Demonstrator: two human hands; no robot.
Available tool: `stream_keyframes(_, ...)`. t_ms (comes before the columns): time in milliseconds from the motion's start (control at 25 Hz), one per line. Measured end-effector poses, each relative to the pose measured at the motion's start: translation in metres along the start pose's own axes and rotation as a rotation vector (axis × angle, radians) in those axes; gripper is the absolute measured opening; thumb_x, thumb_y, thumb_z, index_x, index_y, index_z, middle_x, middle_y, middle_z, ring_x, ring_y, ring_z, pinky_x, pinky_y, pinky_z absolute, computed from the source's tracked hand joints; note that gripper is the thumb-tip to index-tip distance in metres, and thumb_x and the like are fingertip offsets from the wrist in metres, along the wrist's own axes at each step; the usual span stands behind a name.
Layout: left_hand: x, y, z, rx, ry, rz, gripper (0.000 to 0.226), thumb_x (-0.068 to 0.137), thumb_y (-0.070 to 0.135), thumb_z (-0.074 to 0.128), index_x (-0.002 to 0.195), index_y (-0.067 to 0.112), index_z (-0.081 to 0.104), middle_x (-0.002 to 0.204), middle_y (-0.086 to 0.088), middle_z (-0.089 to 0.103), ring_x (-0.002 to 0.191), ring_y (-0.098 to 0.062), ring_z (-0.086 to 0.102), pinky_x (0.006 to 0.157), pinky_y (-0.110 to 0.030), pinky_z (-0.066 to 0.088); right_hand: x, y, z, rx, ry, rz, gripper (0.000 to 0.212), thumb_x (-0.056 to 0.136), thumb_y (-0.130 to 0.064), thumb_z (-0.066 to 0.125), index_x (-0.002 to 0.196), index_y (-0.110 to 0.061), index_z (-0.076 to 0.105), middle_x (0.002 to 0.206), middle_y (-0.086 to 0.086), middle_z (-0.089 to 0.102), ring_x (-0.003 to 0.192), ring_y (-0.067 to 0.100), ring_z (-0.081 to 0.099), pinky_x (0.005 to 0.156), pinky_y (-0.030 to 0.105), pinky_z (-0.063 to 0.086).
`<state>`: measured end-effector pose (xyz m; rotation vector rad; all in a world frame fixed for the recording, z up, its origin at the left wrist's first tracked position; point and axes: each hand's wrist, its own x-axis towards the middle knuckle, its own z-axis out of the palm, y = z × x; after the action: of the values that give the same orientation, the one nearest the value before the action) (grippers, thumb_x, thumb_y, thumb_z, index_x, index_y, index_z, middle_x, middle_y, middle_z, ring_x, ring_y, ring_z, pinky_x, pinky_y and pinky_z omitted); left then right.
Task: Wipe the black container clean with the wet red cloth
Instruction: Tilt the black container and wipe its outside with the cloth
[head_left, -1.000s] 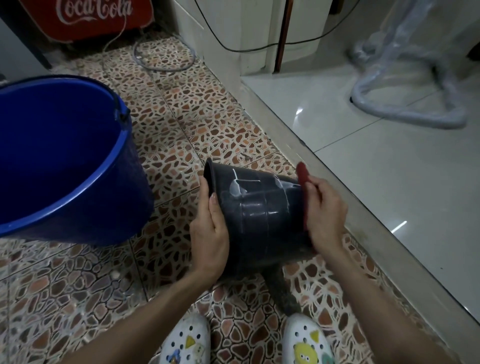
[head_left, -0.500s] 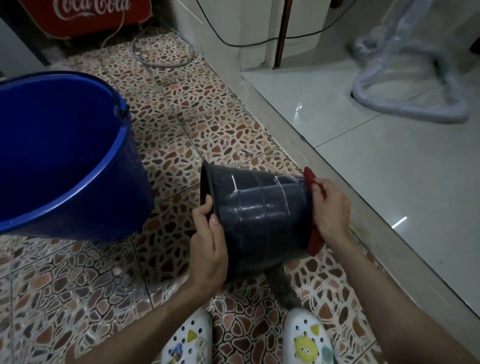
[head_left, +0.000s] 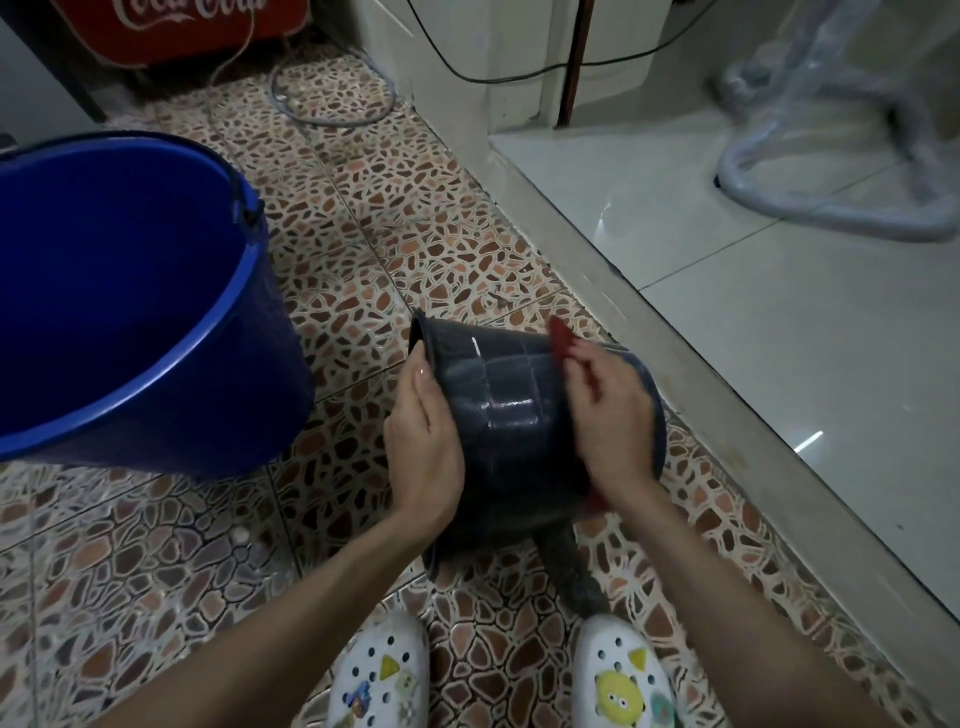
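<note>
Wiping under way: left hand (head_left: 423, 441) gripped the black container (head_left: 511, 415); right hand (head_left: 610, 421) pressed the red cloth (head_left: 561, 335) flat against its wet, glossy outer wall; interior unseen.

Glossy black container (head_left: 511, 410) tipped sideways, red cloth (head_left: 562, 338) pressed against it

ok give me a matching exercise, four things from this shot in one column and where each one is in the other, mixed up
Things:
1. black container
2. red cloth
3. blue bucket
4. white clogs

Places:
A. on the person's feet, at the bottom edge of the view
B. standing on the pebble-pattern floor, on the left
C. held on its side between both hands
D. pressed against the container under the right hand

Pairs: 1-C, 2-D, 3-B, 4-A
</note>
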<state>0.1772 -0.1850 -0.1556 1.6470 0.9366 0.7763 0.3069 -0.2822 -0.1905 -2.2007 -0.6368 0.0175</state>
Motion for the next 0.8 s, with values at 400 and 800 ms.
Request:
stream_keyframes(400, -0.014, -0.014, -0.004, 0.209, -0.041, 0.232, 0.047, 0.104, 0.029, 0.029, 0.15, 0.02, 0.029, 0.082, -0.013, 0.07, 0.067, -0.021, 0.063, 0.057, -0.029, 0.054, -0.035, -0.055, 0.021, 0.143, -0.09, -0.356, 0.027, 0.096, -0.014, 0.052, 0.121, -0.013, 0.063, 0.131, 0.0, 0.06, 0.126, 0.006, 0.048, 0.119, 0.029, 0.019)
stream_keyframes(800, -0.026, -0.006, -0.002, -0.001, -0.103, 0.055, 0.021, 0.104, 0.02, 0.029, 0.124, 0.017, 0.036, 0.079, 0.013, 0.057, 0.069, 0.01, 0.059, 0.057, -0.01, 0.044, 0.0, -0.017, -0.019, 0.095, 0.023, -0.032, 0.021, 0.097, -0.021, 0.051, 0.116, -0.019, 0.061, 0.119, -0.003, 0.06, 0.106, 0.012, 0.056, 0.09, 0.024, 0.048)
